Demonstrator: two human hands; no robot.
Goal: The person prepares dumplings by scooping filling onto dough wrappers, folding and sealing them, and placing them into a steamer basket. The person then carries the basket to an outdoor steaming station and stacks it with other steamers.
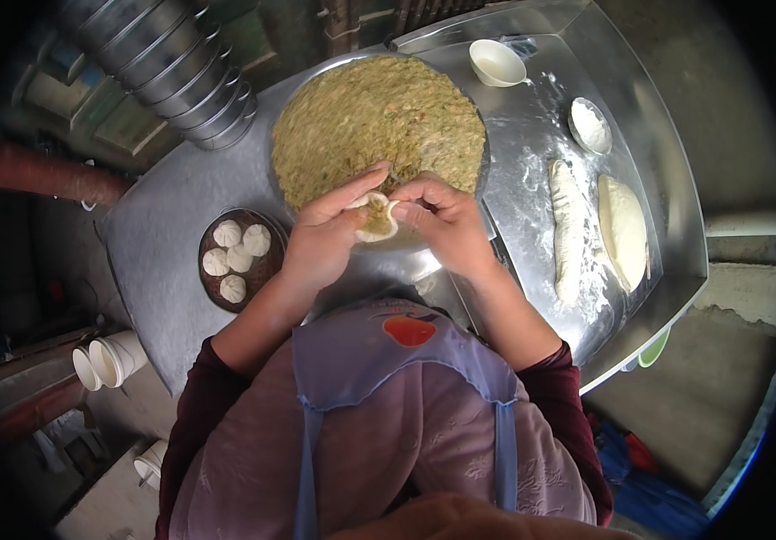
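Cupped in my left hand point(326, 233) is a dough wrapper point(382, 227) with greenish-brown filling at its middle, its top still open. My right hand point(447, 219) pinches the wrapper's right edge between thumb and fingers. A thin grey tool tip point(394, 175) shows between the hands; which hand bears it, if either, I cannot tell. Both hands are over the near edge of a wide metal basin heaped with chopped filling point(381, 121). Left of my left hand, several pleated buns point(238, 258) sit on a round dark-bottomed steamer tray point(263, 280).
Stacked metal steamer tiers point(165, 74) stand at the far left of the metal table point(158, 202). Along the floured right side lie a dough roll point(566, 233) and a larger dough piece point(620, 229). Behind them are a flour bowl point(590, 126) and a white bowl point(498, 63).
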